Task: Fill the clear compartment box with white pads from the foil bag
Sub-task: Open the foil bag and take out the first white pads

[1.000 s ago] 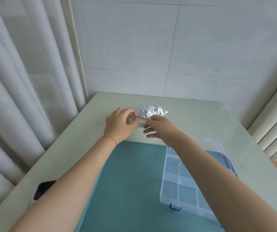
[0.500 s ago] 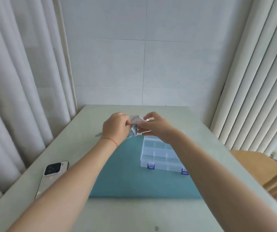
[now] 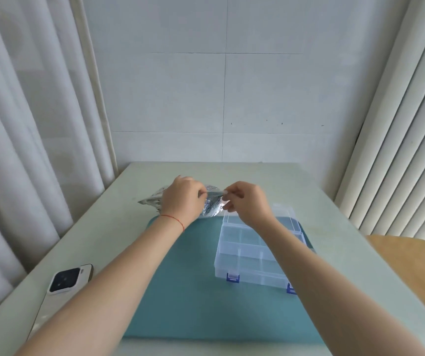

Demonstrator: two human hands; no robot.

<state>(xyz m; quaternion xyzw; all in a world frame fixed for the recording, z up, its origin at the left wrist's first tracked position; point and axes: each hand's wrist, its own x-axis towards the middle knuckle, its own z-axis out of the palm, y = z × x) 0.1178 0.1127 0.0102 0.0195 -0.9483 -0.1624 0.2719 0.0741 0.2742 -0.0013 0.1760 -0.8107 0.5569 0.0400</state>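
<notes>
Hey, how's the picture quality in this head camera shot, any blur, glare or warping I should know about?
Head view: soft, even daylight, no hard shadows. Wide-angle warping bends the curtains and blinds outward. Bright glints on the foil bag, which both the left hand and right hand pinch, hide its print. The clear compartment box looks washed out; its dividers are faint. The phone is fairly sharp.

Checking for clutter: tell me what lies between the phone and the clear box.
In the head view, only the teal mat and the person's left forearm crossing above it lie between phone and clear box.
</notes>
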